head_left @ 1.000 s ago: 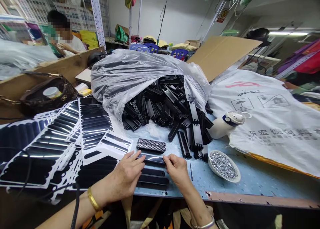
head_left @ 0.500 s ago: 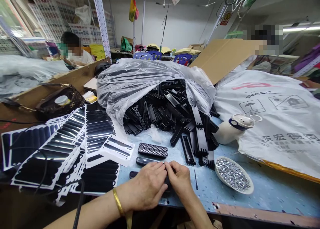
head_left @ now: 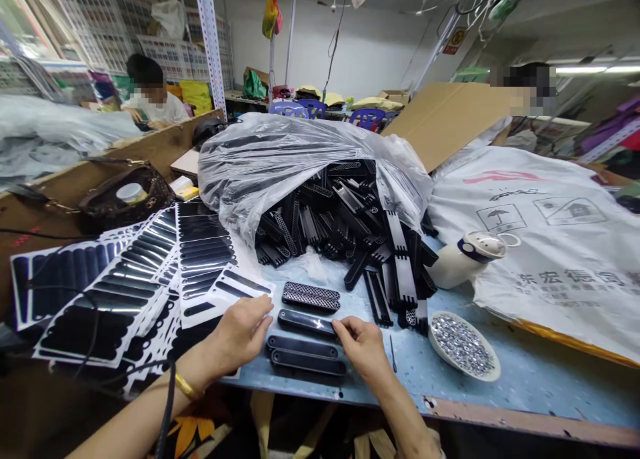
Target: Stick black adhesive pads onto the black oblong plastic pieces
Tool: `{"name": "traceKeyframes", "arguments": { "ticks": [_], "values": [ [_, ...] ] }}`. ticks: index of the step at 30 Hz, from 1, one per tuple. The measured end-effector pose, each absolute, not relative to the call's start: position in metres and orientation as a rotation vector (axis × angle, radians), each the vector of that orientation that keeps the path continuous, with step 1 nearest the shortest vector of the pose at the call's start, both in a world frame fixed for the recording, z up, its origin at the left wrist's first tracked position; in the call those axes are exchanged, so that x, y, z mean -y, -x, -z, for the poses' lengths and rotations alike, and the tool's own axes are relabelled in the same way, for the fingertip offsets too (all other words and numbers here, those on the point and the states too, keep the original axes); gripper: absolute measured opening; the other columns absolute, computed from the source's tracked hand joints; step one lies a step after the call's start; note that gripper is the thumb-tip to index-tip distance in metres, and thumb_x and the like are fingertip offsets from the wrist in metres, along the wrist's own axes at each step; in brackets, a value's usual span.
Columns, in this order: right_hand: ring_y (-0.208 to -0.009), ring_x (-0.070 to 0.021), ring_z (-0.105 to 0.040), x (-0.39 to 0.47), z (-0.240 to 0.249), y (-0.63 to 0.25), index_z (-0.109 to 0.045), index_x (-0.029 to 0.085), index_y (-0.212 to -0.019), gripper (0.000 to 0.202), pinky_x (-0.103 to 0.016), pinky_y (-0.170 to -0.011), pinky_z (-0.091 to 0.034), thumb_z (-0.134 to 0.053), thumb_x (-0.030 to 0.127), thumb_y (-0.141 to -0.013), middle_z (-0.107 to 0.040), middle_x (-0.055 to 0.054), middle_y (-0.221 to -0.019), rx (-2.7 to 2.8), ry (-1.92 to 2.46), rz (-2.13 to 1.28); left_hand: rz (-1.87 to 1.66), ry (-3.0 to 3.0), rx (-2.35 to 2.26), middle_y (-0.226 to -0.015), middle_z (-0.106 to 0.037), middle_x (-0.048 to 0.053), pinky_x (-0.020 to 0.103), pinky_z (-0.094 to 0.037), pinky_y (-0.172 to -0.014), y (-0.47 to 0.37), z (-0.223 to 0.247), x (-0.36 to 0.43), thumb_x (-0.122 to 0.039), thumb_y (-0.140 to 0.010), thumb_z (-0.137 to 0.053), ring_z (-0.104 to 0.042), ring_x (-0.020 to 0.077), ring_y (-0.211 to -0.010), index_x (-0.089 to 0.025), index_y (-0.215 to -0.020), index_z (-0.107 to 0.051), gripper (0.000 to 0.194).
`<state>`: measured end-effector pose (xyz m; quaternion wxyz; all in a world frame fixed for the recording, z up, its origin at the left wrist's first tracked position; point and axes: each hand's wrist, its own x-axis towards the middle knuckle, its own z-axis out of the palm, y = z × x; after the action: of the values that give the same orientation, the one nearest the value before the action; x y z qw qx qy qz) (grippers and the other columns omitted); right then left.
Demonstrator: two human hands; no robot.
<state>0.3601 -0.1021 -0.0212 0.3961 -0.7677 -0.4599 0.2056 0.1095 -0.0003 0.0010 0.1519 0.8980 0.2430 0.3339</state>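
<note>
My left hand [head_left: 243, 335] is over the right end of a small sheet of black strip stickers [head_left: 235, 284]. Its fingers are bent, with the thumb a little apart, and I see nothing between them. My right hand [head_left: 364, 344] pinches the right end of a long black, smooth-faced handle piece [head_left: 307, 321] lying on the blue table. Two similar smooth black pieces [head_left: 306, 360] lie side by side nearer me. Just beyond, black pieces with a patterned surface [head_left: 311, 296] lie together.
A plastic bag [head_left: 280, 142] spills many black slotted pieces [head_left: 345, 225]. Sticker sheets [head_left: 113, 292] spread at left. On the right are a bowl of small metal parts [head_left: 493, 377], a thin dark tool [head_left: 393, 354], a white bottle [head_left: 457, 265] and a large white sack [head_left: 550, 245]. A person [head_left: 155, 105] sits behind.
My left hand has moved left, off the black pieces and over to the sticker sheet. My right hand has shifted slightly right, uncovering the smooth black pieces.
</note>
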Motion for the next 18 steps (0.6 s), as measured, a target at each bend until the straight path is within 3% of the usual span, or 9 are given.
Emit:
{"name": "traceKeyframes", "arguments": {
  "ticks": [7, 13, 18],
  "values": [
    [-0.040, -0.0185, -0.059, 0.099, 0.009, -0.363, -0.063, 0.019, -0.060, 0.059, -0.026, -0.039, -0.038, -0.040, 0.070, -0.079, -0.060, -0.004, -0.045, 1.103, 1.943, -0.746, -0.961, -2.586, -0.662, -0.083, -0.072, 0.007, 0.034, -0.055, -0.072, -0.127, 0.016, -0.012, -0.020, -0.086, -0.057, -0.068, 0.0222, -0.077, -0.018, -0.103, -0.066, 0.019],
    [-0.040, -0.0116, -0.045, 0.094, 0.016, -0.357, -0.054, 0.022, -0.044, 0.045, -0.024, -0.041, -0.030, -0.071, 0.060, -0.060, -0.047, 0.004, -0.039, 1.068, 2.023, -0.618, -0.785, -2.560, -0.623, -0.073, -0.069, 0.005, 0.030, -0.051, -0.067, -0.137, 0.016, -0.017, -0.023, -0.089, -0.059, -0.065, 0.0195, -0.070, -0.019, -0.082, -0.068, 0.012],
    [-0.038, -0.0128, -0.050, 0.103, 0.015, -0.360, -0.050, 0.022, -0.046, 0.053, -0.025, -0.042, -0.035, -0.056, 0.068, -0.071, -0.049, 0.002, -0.039, 1.026, 1.981, -0.675, -0.689, -2.450, -0.625, -0.073, -0.070, 0.003, 0.027, -0.048, -0.066, -0.136, 0.014, -0.021, -0.021, -0.086, -0.063, -0.065, 0.0176, -0.068, -0.018, -0.081, -0.068, 0.008]
  ]
}}
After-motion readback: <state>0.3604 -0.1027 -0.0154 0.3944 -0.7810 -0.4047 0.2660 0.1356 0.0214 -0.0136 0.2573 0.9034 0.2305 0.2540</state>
